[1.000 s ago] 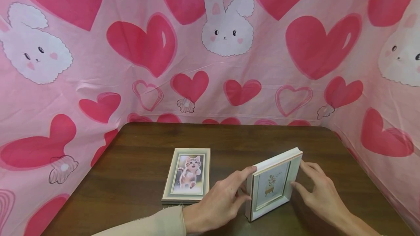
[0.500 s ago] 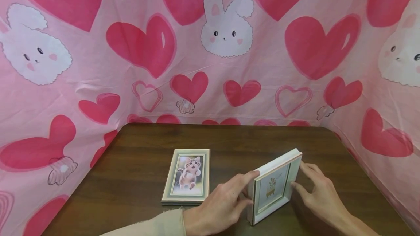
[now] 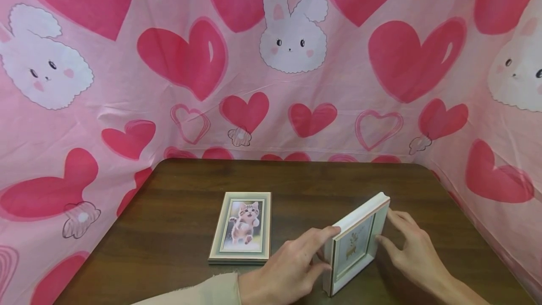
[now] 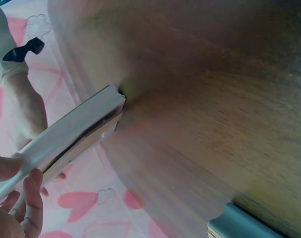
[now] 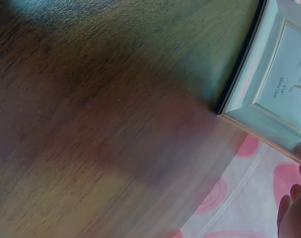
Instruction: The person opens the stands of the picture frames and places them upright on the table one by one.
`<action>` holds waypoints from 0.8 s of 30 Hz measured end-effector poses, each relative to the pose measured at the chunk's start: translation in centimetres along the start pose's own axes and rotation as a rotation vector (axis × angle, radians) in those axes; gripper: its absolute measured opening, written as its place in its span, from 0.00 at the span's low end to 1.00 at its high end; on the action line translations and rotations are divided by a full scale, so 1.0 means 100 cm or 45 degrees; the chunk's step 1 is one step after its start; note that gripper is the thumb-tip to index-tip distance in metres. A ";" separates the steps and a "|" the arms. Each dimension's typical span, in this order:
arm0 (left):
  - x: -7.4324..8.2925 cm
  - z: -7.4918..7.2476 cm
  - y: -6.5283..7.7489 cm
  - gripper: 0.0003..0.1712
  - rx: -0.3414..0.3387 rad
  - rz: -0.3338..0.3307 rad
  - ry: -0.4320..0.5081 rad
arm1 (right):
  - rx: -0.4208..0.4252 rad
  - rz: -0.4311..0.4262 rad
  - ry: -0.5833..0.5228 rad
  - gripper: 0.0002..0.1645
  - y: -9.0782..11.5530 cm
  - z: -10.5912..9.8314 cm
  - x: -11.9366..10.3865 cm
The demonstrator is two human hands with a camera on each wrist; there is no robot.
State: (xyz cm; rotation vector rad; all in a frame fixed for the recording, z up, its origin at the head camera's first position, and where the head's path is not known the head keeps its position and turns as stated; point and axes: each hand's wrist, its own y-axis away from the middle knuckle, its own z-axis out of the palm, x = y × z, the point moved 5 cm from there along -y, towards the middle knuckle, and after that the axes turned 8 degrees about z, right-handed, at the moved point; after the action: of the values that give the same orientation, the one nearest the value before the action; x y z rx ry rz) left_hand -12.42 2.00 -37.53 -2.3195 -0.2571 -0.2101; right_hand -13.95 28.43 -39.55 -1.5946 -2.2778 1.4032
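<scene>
My left hand (image 3: 292, 262) grips the left edge of a white picture frame (image 3: 355, 244), thumb on the near side and fingers over the top. The right hand (image 3: 417, 253) pinches its right edge, with the thumb at the front and fingers behind. The frame stands upright at a slant, showing a plant print. In the left wrist view, the white frame (image 4: 66, 136) appears edge-on between thumb and fingers of the left hand (image 4: 21, 208). Part of the white frame (image 5: 239, 99) and the right hand (image 5: 294, 213) fill the right side of the right wrist view.
A second picture frame (image 3: 241, 227), greenish-cream with a kitten photo, lies flat left of the hands. Its corner (image 4: 244, 223) shows in the left wrist view. Under everything is a dark wooden table (image 3: 186, 187), with pink heart-and-rabbit cloth (image 3: 292, 88) around it.
The white frame's left edge has swung toward me and slightly right, the left hand travelling with it. My right hand keeps its place, and the kitten frame has not moved.
</scene>
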 end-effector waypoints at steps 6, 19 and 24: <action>0.004 0.003 -0.002 0.49 -0.003 0.041 0.031 | -0.020 0.015 0.005 0.54 -0.001 -0.001 0.000; 0.007 0.003 -0.007 0.51 -0.006 0.072 -0.014 | -0.049 -0.017 -0.039 0.54 -0.004 -0.002 0.005; -0.003 -0.004 -0.008 0.59 -0.115 -0.060 -0.017 | -0.056 -0.038 -0.056 0.53 -0.005 0.000 0.004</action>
State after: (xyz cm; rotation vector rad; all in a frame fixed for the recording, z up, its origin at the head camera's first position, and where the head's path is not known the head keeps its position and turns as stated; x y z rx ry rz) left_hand -12.97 2.17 -36.80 -2.4069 -0.3145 -0.2342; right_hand -14.46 28.69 -39.41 -1.5500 -2.3626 1.4048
